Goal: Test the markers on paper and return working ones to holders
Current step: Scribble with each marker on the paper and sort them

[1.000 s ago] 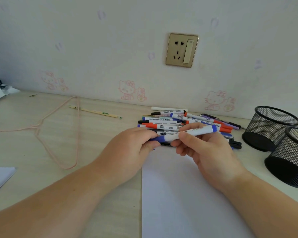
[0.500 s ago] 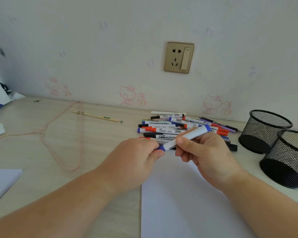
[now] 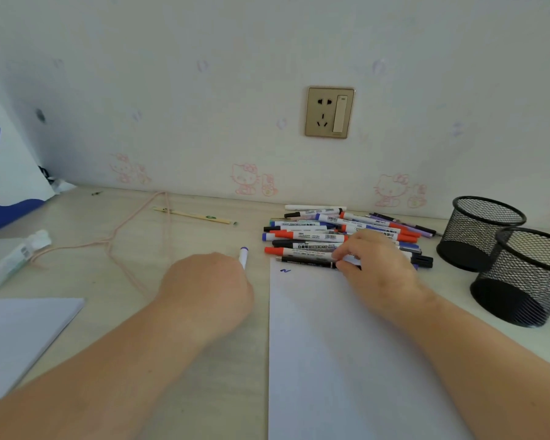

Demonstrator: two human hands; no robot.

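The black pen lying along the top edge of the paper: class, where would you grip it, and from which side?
Grip the black pen around the middle of its barrel, coming from above and the near side. It lies flat and crosswise at the front of the marker pile, so its near flank is bare over the paper; the right hand covers its right end.

Bare tabletop [image 3: 204, 392] lies between the hands. The marker pile [image 3: 331, 236] and two mesh holders [image 3: 480, 233] crowd the right; a cord [image 3: 134, 230] crosses the left.

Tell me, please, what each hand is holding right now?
Left hand: grips a white marker with blue end.
Right hand: fingers curled on the marker pile; grasp cannot be told.
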